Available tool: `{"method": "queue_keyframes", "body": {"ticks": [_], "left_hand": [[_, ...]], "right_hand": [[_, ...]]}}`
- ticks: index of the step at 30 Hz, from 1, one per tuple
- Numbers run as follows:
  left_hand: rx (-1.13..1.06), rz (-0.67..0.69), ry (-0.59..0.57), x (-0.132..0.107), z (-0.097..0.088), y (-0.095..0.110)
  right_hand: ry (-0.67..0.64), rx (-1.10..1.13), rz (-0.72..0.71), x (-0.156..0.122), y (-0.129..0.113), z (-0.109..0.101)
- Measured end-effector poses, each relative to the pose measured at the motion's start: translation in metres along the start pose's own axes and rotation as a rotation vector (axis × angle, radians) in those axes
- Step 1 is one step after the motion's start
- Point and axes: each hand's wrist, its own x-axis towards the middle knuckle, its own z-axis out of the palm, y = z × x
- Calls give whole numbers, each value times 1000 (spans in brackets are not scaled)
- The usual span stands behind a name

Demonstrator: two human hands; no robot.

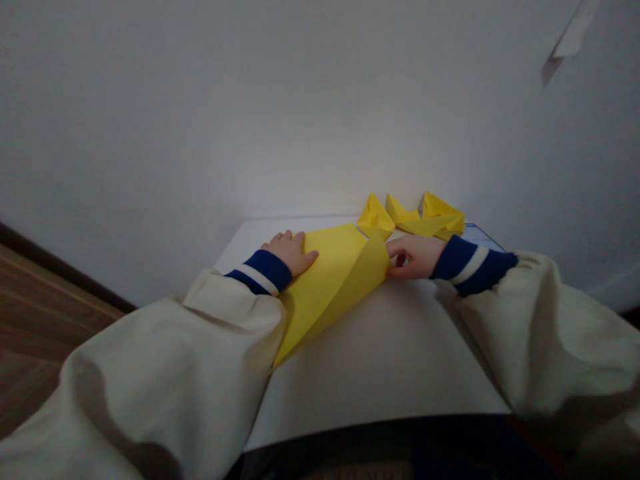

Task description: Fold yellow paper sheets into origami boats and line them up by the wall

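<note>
A large sheet of yellow paper (pixel 327 257) lies on the white table, its right side lifted and curling over toward the left. My left hand (pixel 290 252) rests flat on the sheet's left part, fingers spread. At the raised right edge, my right hand (pixel 413 257) pinches the paper between thumb and fingers. Just beyond that hand stand several folded yellow paper shapes (pixel 375 215), one of them boat-like (pixel 437 223). The sheet's lower left corner reaches close to my left sleeve.
The white table (pixel 390 360) ends at a pale wall (pixel 310 107). Behind my right wrist lies a flat device with a lit screen (pixel 480 237), partly hidden. A brown wooden surface (pixel 45 320) is at the left. A white piece (pixel 575 33) sticks out from the wall at upper right.
</note>
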Motion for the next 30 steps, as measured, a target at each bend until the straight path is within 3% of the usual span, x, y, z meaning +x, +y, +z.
{"method": "queue_keyframes", "body": {"ticks": [8,17,22,27,30], "left_hand": [[30,-19,67,-2,-6,-3],[1,43,7,3,-9,-2],[-267,72,-88,8,-13,-9],[-681,-101,-237,8,-26,-15],[-694,-77,-233,7,-29,-14]], "right_hand": [[-48,62,244,2,-3,1],[-101,167,532,6,-11,3],[-124,277,641,5,-11,3],[-102,288,687,4,-6,3],[-62,227,693,4,-1,4]]}}
